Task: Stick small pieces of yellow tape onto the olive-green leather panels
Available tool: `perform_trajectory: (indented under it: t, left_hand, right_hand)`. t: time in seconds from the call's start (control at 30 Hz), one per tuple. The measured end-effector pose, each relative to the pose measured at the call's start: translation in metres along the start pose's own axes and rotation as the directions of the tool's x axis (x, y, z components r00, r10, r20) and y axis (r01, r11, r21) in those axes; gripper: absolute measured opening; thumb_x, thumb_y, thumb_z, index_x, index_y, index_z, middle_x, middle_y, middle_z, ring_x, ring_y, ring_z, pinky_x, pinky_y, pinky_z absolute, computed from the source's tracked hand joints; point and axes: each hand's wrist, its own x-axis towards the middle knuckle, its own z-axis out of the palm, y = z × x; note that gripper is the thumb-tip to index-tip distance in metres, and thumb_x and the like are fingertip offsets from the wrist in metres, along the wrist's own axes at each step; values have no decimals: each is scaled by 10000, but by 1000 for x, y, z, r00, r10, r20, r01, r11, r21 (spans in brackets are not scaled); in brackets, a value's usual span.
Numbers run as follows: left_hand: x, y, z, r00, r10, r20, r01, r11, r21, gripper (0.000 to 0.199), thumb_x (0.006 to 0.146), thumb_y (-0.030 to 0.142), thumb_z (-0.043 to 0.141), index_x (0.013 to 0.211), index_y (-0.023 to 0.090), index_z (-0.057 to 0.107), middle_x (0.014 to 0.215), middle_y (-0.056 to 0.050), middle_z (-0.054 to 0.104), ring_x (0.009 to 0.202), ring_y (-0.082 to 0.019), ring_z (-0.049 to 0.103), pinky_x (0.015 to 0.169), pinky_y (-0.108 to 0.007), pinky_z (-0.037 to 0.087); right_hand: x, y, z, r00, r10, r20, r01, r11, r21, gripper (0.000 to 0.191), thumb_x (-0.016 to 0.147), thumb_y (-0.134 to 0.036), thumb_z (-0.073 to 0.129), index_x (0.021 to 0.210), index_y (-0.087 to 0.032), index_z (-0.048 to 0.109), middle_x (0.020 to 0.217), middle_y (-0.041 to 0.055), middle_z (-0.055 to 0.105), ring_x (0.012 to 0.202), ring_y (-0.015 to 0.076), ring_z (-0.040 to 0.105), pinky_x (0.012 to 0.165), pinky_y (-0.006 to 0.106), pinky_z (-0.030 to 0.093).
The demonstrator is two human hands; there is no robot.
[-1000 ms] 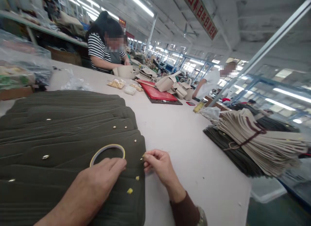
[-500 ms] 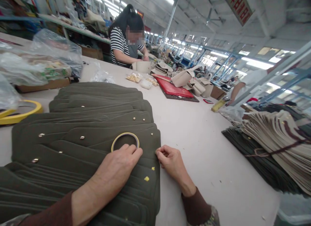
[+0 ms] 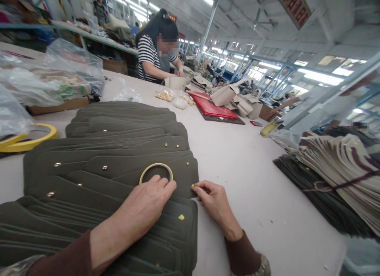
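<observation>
Dark green flat pieces (image 3: 118,159) with small metal studs lie overlapped in rows across the table. My left hand (image 3: 156,195) rests on them, its fingers closed on a thin roll of yellow tape (image 3: 156,164) that stands up behind the fingertips. At the right edge of the pieces, my right hand (image 3: 212,197) pinches a small yellow bit of tape (image 3: 192,186) between thumb and forefinger. Another yellow bit (image 3: 181,217) sticks to a green piece below.
Larger yellow tape rolls (image 3: 44,138) and plastic bags lie at left. A red item (image 3: 212,106) and beige bags sit farther back. Tied stacks of pieces (image 3: 335,177) are at right. A person in a striped shirt (image 3: 148,56) works across the table.
One of the two yellow bits on the green pieces is no longer there; a yellow bit now shows at my right fingertips. The view has shifted slightly.
</observation>
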Motion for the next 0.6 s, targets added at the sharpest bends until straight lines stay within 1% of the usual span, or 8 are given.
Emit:
perform_trajectory:
  t: [0.1,0.17,0.23,0.3,0.37,0.47,0.53,0.6]
  left_hand:
    - [-2,0,1,998,60,12,-60,998,-3,246,883,60,356,892,213,549,876,-39,618,823,-241,553,694,-382,493]
    - [-4,-1,1,997,75,20,-75,997,-5,239,895,74,352,899,215,545,875,-36,619,815,-241,554,690,-385,488]
    - [-4,-2,0,997,72,28,-72,997,-7,230,901,82,353,897,214,543,873,-37,620,818,-241,556,688,-382,482]
    - [-3,-4,-1,997,61,41,-60,998,-15,228,902,83,354,893,213,541,871,-37,619,823,-238,561,685,-372,476]
    - [-2,-5,-2,998,37,55,-35,999,-30,227,903,84,354,898,213,540,866,-36,614,811,-232,566,677,-363,469]
    - [-2,-6,-2,998,2,67,1,999,-46,224,905,90,354,906,214,541,851,-35,603,789,-224,567,666,-352,458]
    - [-2,-6,-3,998,-5,67,8,999,-46,225,905,94,351,897,214,541,841,-36,598,795,-223,564,667,-345,450]
    - [-2,-6,-3,998,-1,69,4,999,-46,230,909,100,345,887,214,544,839,-37,599,799,-217,559,671,-334,441]
  right_hand:
    - [3,-6,4,995,-89,-51,81,987,-139,163,806,-269,610,763,-173,735,637,17,670,566,135,569,541,229,431]
    - [5,-8,5,990,-129,-49,117,974,-191,157,800,-247,605,765,-176,742,691,25,697,609,144,583,570,234,427]
    - [6,-9,4,990,-136,-26,128,970,-206,158,799,-240,600,776,-175,743,683,18,693,601,139,574,564,230,412]
    - [3,-9,2,995,-96,16,97,977,-187,159,799,-243,600,760,-169,735,645,8,673,579,130,559,545,223,397]
    - [-2,-10,-2,995,-30,97,46,985,-165,166,796,-252,606,721,-163,725,611,0,654,557,122,544,524,217,381]
    - [-9,-15,-5,974,24,225,15,986,-169,163,775,-248,626,668,-158,711,588,-4,641,538,111,528,500,210,360]
    - [-11,-16,-7,974,26,225,5,991,-133,159,771,-249,626,663,-155,694,575,-9,623,519,103,521,484,203,362]
    - [-11,-13,-9,985,67,162,-63,998,-30,163,793,-288,603,736,-154,677,530,-28,572,465,96,502,443,192,373]
